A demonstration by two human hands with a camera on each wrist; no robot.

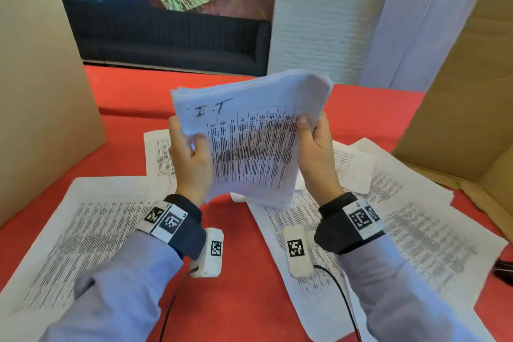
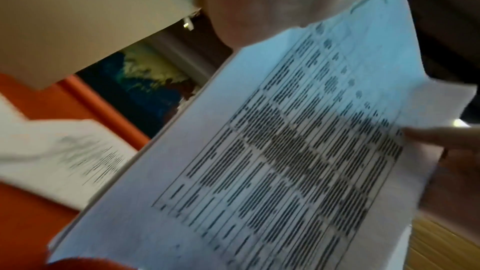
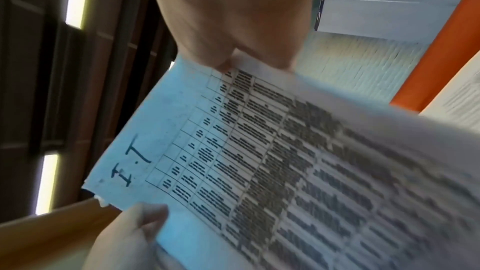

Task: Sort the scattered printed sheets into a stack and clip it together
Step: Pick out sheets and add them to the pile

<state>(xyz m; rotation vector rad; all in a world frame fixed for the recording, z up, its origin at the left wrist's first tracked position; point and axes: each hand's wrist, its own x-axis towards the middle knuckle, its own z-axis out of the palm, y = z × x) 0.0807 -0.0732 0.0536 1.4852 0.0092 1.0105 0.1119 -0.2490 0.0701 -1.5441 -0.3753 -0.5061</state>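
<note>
A thick stack of printed sheets [image 1: 249,144], its top page marked "I.T" above a table of text, stands tilted upright over the red table [image 1: 238,272]. My left hand [image 1: 187,136] grips its left edge, thumb on the front page. On the right edge, my right hand [image 1: 312,128] grips with the thumb in front and fingers behind. The left wrist view shows the stack [image 2: 285,151] close up under my left palm [image 2: 259,7]. In the right wrist view my right hand [image 3: 233,17] pinches the stack [image 3: 259,161] at its top edge. Loose sheets [image 1: 83,236] lie on the table's left.
More printed sheets [image 1: 410,219] overlap on the right, and one sheet [image 1: 158,155] lies behind my left hand. Cardboard panels stand at the left [image 1: 41,91] and right [image 1: 458,105], a white board [image 1: 319,22] at the back. A small dark object [image 1: 503,269] sits at the right edge.
</note>
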